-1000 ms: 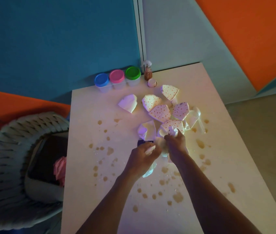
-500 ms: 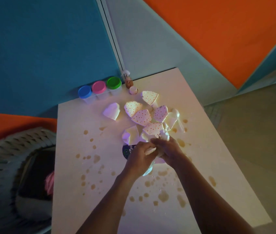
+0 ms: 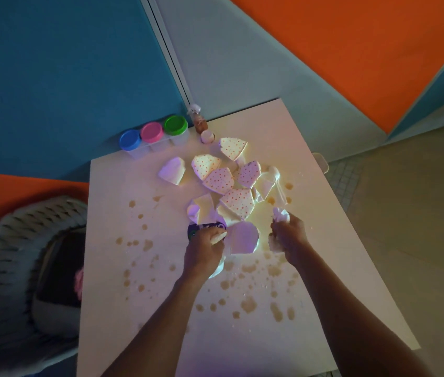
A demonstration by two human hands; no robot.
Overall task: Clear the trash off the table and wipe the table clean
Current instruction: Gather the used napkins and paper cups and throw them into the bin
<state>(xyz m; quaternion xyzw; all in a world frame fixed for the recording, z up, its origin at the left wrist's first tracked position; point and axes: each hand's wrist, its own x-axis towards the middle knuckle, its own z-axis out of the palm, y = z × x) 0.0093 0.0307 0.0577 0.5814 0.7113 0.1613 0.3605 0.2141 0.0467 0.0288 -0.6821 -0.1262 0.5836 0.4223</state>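
- Near the table's middle, head view: the left hand is curled round crumpled white paper, which pokes out above and below the fist. It is likely bunching trash for one trip to the bin.
- At three o'clock from it, the right hand clenches a wad of white tissue that sticks out at the top and bottom of the fist. The two hands are apart, as if each has taken its own share of scraps.
- Between the hands lies a flat plain white paper piece. A dark printed wrapper peeps out at twelve o'clock of the left hand.
- Toward twelve o'clock on the white rectangular table sits the rest of the trash: five red-dotted folded paper pieces, about four plain ones, and what seems a clear plastic spoon.
- Brown spilled drops, too many to count, spot the near half. Wiping probably waits until the paper is gone.
- At the far edge, out of the way, stand three clear tubs with blue, pink and green lids, one small brown spray bottle and one small white cap.
- At nine o'clock, beside the table, a grey woven basket holds something pink. It is handy as the bin.
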